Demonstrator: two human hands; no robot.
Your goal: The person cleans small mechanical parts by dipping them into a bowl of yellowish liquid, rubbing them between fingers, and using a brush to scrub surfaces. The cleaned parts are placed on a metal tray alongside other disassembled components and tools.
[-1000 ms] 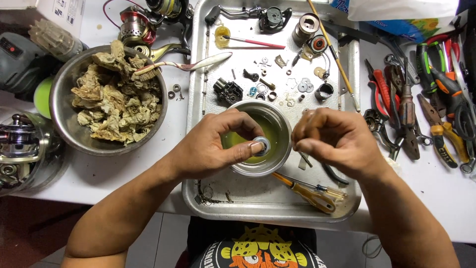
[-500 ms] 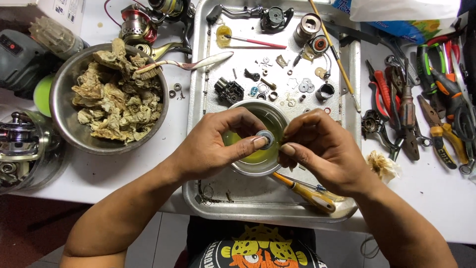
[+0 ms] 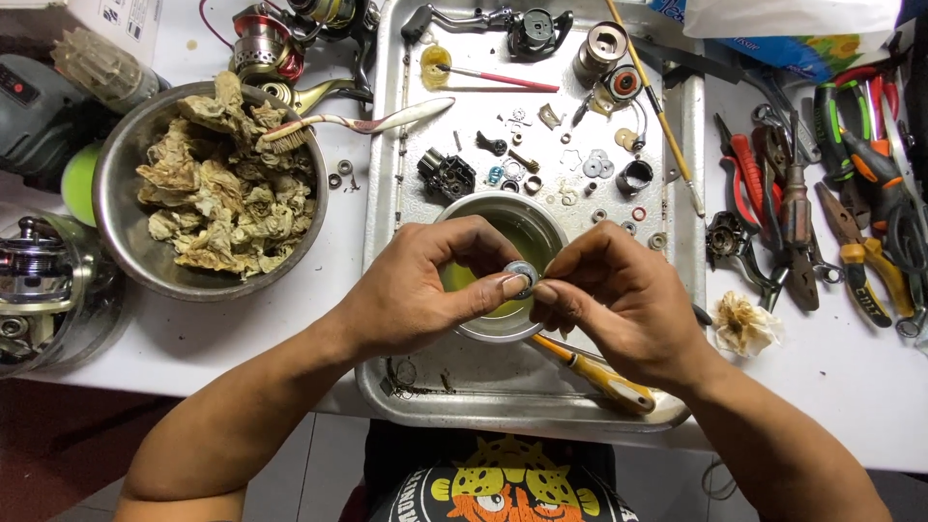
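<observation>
My left hand (image 3: pixel 425 285) pinches a small round metal bearing (image 3: pixel 519 275) between thumb and forefinger, above a small steel bowl (image 3: pixel 491 329) of yellowish liquid. My right hand (image 3: pixel 619 300) has its fingertips closed against the same bearing from the right side. Both hands hover over a metal tray (image 3: pixel 406 145) strewn with several small reel parts, washers and screws. A yellow-handled screwdriver (image 3: pixel 599 377) lies in the tray under my right hand.
A large steel bowl (image 3: pixel 121 227) of soiled crumpled tissues stands left, a toothbrush (image 3: pixel 348 123) across its rim. Fishing reels (image 3: pixel 34 271) lie at the left and top. Pliers and cutters (image 3: pixel 831 203) lie right. A crumpled tissue wad (image 3: pixel 742 325) sits beside the tray.
My right hand moved left to meet the left hand at the bearing and let go of the tissue wad, which now lies on the table at the right.
</observation>
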